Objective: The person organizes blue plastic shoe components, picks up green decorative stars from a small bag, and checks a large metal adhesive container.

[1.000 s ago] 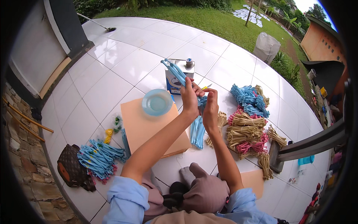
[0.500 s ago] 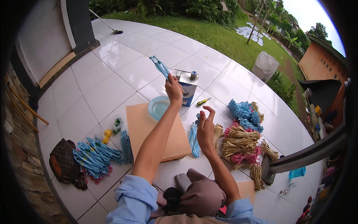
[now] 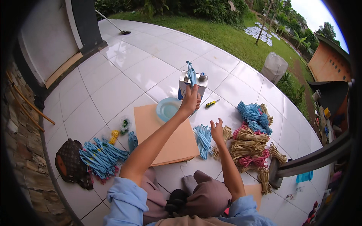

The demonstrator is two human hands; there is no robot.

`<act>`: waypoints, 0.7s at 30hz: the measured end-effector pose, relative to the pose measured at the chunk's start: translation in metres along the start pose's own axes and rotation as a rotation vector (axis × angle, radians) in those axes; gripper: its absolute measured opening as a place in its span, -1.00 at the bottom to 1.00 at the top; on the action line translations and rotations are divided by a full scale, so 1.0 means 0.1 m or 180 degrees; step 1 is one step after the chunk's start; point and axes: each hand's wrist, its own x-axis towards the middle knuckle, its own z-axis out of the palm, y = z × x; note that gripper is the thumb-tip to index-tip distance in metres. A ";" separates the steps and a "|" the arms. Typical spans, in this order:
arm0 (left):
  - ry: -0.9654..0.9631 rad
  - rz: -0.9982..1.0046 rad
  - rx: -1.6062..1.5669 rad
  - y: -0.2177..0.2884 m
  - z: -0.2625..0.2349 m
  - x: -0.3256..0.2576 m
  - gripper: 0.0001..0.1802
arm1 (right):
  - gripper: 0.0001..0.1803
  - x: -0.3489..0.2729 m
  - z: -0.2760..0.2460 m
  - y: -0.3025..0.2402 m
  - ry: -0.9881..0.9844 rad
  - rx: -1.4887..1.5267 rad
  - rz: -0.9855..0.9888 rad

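Note:
My left hand (image 3: 191,98) is closed around a few blue cords (image 3: 191,74), which stick up from the fist in front of the metal can (image 3: 183,90). My right hand (image 3: 217,132) is held up with its fingers apart and nothing visible in them. Just left of it, a fanned-out bundle of blue cords (image 3: 203,140) rests on the tiles. Under my left forearm lies a cardboard sheet (image 3: 166,139), with a pale blue plate (image 3: 161,110) at its far edge. A yellow-and-black screwdriver (image 3: 212,103) lies right of the can.
Beige cord bundles (image 3: 249,148) are heaped at the right, with pink ones among them and blue bundles (image 3: 253,116) behind. To the left are more blue cords (image 3: 101,156), a brown bag (image 3: 69,162) and a yellow item (image 3: 114,137). A dark metal post (image 3: 313,158) slants in at the right.
My left hand has moved right with the blue cords, which now overlap the can. My right hand's fingers have opened, and the blue bundle beside it looks more spread out. The view has shifted slightly.

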 end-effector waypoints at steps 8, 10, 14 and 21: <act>-0.0507 0.0457 0.1175 0.57 0.03 -1.36 -0.60 | -0.41 -0.71 -1.00 -2.24 -0.1178 0.3130 -0.1055; -0.0417 0.0619 0.1408 0.68 -0.03 -1.65 -0.61 | -0.40 -0.92 -0.96 -2.47 -0.1686 0.3343 -0.1036; 0.0015 0.0952 0.1520 0.72 -0.19 -1.91 -0.68 | -0.45 -1.25 -0.89 -2.70 -0.1844 0.3097 -0.1086; 0.1078 0.1714 0.2002 0.55 -0.57 -1.79 -0.77 | -0.40 -1.35 -0.51 -2.65 -0.1018 0.2958 -0.1474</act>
